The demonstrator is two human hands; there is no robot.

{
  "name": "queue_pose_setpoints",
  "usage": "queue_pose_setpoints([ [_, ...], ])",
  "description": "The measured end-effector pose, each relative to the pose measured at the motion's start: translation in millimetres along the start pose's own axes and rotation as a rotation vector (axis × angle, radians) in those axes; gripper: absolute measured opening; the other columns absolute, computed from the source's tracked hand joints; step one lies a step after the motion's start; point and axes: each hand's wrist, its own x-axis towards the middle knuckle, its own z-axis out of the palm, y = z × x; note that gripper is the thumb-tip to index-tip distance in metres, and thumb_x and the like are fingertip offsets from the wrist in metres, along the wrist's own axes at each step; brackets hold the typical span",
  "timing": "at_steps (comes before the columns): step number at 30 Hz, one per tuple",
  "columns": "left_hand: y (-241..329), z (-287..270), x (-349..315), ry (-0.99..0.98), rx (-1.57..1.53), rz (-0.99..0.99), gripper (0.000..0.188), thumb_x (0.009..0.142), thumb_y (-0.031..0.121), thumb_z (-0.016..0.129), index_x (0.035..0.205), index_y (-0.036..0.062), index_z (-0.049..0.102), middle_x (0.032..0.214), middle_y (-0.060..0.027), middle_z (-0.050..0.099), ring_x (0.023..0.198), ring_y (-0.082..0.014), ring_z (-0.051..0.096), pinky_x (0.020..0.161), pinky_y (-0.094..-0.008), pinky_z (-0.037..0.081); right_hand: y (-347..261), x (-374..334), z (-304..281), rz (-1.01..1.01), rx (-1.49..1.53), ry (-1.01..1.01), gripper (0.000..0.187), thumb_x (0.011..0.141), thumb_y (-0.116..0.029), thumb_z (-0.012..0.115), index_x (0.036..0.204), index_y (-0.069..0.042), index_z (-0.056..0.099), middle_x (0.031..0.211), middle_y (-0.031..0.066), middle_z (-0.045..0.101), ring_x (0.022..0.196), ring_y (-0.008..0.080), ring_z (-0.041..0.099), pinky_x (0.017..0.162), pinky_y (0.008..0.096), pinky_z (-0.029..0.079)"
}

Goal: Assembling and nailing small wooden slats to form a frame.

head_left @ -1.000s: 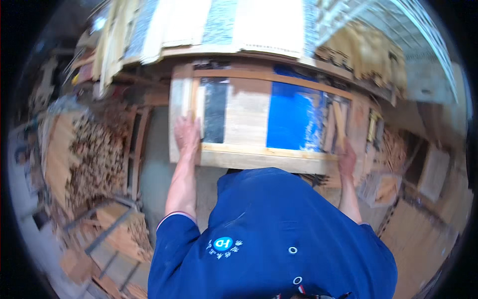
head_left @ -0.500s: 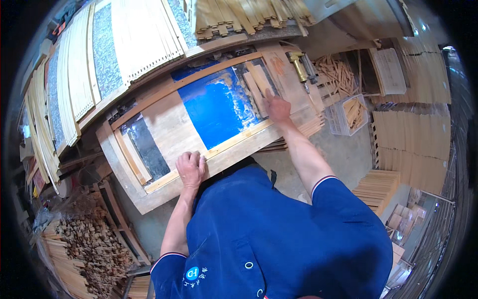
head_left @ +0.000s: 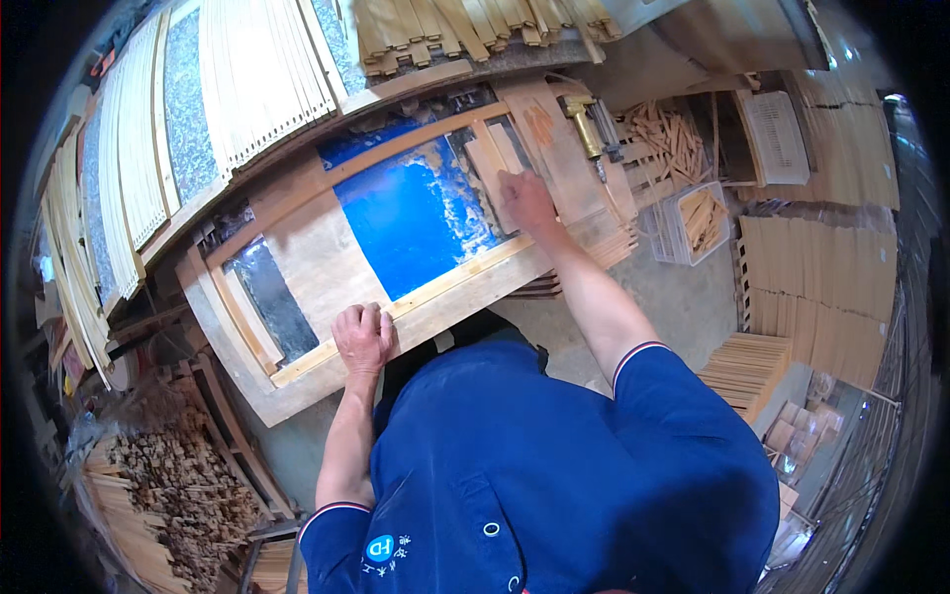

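A long wooden jig board point(head_left: 465, 297) lies before me with raised wooden rails around a bright blue panel point(head_left: 401, 208) and a pale wood panel point(head_left: 315, 252). My left hand point(head_left: 363, 337) rests on the near wooden rail point(head_left: 435, 285), its fingers bent over it. At the board's right end, my right hand point(head_left: 529, 201) has its bent fingers closed on a short wooden strip point(head_left: 488, 163) that lies beside the blue panel. The fingertips partly hide the strip's near end. Another thin strip point(head_left: 247, 317) lies at the board's left end.
A brass-coloured air tool point(head_left: 584, 124) lies right of the jig board. Beyond it are a heap of short wood pieces point(head_left: 668, 139) and a white plastic basket point(head_left: 683, 233) holding more. Long pale slats point(head_left: 262, 79) cover the far bench. Stacked boards point(head_left: 811, 287) stand at right.
My right hand has shifted slightly left over the short strip, its extended forefinger now bent onto it. The left hand stays on the near rail. The whole view has shifted a little.
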Motion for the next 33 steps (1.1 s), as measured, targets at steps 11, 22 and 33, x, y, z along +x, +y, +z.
queue_pose_setpoints([
  [11, 23, 22, 19, -0.036, 0.046, -0.028, 0.025, 0.083, 0.026, 0.075, 0.103, 0.0115, 0.069, 0.099, -0.0102, 0.062, 0.094, -0.0309, 0.058, 0.083, -0.0449, 0.044, 163, 115, -61, 0.290, -0.285, 0.117, 0.064, 0.091, -0.032, 0.065, 0.147, -0.006, 0.046, 0.121, 0.0263, 0.064, 0.115, 0.0444, 0.060, 0.100, 0.0524, 0.049],
  [22, 49, 47, 34, 0.024, 0.161, -0.208, 0.033, 0.080, 0.028, 0.075, 0.107, 0.0100, 0.067, 0.097, -0.0109, 0.061, 0.093, -0.0310, 0.057, 0.082, -0.0453, 0.044, 194, 158, -96, 0.399, -0.254, -0.066, 0.050, 0.079, -0.025, 0.065, 0.126, -0.007, 0.061, 0.110, 0.0270, 0.071, 0.104, 0.0417, 0.070, 0.090, 0.0484, 0.054],
  [33, 50, 46, 33, -0.003, 0.167, -0.243, 0.037, 0.078, 0.027, 0.072, 0.109, 0.0094, 0.065, 0.097, -0.0111, 0.058, 0.094, -0.0321, 0.056, 0.082, -0.0460, 0.043, 35, 145, -134, 0.112, 0.450, -0.591, 0.013, 0.087, -0.010, 0.075, 0.087, -0.002, 0.064, 0.068, 0.0020, 0.061, 0.053, 0.0114, 0.056, 0.049, 0.0306, 0.045],
])
